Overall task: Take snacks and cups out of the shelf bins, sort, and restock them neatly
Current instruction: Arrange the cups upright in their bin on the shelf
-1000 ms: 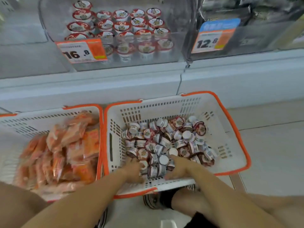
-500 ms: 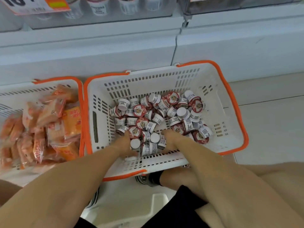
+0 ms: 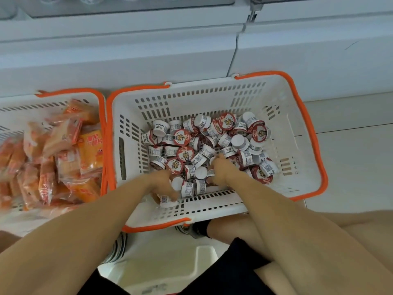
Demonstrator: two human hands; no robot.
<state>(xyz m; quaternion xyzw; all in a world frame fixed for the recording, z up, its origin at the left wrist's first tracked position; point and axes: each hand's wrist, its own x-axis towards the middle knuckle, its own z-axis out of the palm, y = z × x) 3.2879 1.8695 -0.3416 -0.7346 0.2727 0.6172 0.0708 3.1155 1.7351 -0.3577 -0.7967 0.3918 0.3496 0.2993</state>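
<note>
Both hands reach into a white basket [image 3: 302, 167] of small cups [image 3: 204, 150]. Left hand [image 3: 163, 184], at 7 o'clock of the pile, curls around one cup; right hand [image 3: 222, 169] pinches another near centre. Best gather several upright, lids up

Pale tiled floor [image 3: 350, 167] carries two white baskets with orange rims, side by side, rims nearly touching. Cup basket [image 3: 302, 158] at center; snack-packet basket [image 3: 12, 107] at 9 o'clock, cut by frame edge. White shelf base [image 3: 127, 60] meets floor at 12 o'clock, behind both.
</note>
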